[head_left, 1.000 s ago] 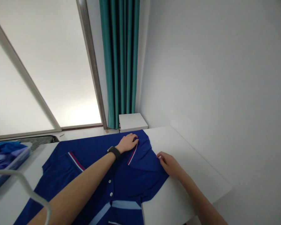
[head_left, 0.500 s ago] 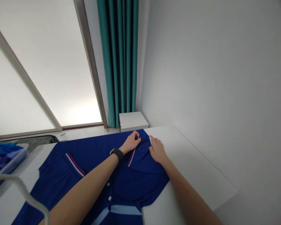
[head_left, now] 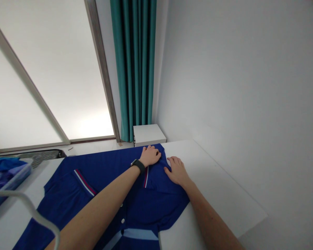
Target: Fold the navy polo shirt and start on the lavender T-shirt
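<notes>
A navy blue button-front garment (head_left: 138,201) lies spread on the white table, with white buttons down its front and a light blue band near me. Its two sleeves are folded inward, and each cuff has a red and white stripe. My left hand (head_left: 150,156), with a dark watch on the wrist, lies on the far right sleeve just above its cuff, fingers spread over the cloth. Along the right edge of the garment rests my right hand (head_left: 176,170), open, the thumb on the cloth and the fingers by the table. My left forearm hides part of the front.
A blue plastic basket (head_left: 18,180) of folded clothes stands at the left. A pale curved bar (head_left: 32,210) crosses the lower left corner. Beyond the table's far edge are a small white cabinet (head_left: 149,133) and a green curtain (head_left: 135,69). A wall (head_left: 237,86) runs along the right.
My left hand has let go of the pinched cuff and now lies flatter on the sleeve, slightly to the right. The sleeve's cuff lies flatter. My right hand has shifted slightly, its fingers spreading.
</notes>
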{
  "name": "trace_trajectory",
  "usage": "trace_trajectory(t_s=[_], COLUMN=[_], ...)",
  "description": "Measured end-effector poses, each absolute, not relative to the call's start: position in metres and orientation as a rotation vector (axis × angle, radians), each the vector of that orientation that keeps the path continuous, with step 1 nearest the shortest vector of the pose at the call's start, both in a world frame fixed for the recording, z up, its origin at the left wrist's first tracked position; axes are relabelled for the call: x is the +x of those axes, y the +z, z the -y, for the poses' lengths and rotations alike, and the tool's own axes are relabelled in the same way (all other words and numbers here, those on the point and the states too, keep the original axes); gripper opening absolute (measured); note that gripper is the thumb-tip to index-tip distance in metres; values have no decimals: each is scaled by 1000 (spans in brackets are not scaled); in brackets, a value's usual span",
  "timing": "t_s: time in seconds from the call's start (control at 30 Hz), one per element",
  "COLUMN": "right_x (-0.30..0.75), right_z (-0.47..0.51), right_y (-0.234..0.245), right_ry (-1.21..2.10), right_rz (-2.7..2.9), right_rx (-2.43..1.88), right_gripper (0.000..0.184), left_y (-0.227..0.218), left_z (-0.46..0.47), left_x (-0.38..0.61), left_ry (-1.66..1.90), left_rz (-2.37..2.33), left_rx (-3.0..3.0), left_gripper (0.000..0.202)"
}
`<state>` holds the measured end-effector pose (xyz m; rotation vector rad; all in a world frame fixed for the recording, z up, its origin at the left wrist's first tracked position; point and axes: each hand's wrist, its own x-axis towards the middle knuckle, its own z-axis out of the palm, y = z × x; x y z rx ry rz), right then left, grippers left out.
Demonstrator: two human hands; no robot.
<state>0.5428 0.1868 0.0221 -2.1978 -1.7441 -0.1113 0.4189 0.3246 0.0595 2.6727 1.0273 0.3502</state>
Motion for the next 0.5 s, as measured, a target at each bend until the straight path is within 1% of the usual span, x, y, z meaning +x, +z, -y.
trace_trajectory(t_s=[0.1,0.2,0.3,0.4,0.5], right_x=[547,549,550,552,555], right_z=[-190,-190,-189,-188,-187], right_y=[29,36,41,41,40], right_ry=[-115,-40,151,236,236], right_rz=[1652,1661,1712,1744,1796], right_rx=[-2233,-2264,-2239,-2248,-2288], right_gripper=[21,19,12,26,32], left_y=[58,55,51,46,43], left_z=[-326,-328,-329,-329,-325], left_x=[438,450,456,457,455], left_ry=[327,321,347,382,413], left_rz=[-1019,-1037,-1041,-1013,-960], left_rx=[2636,2567,2506,2485,2513], left_gripper=[32,24,25,24,21])
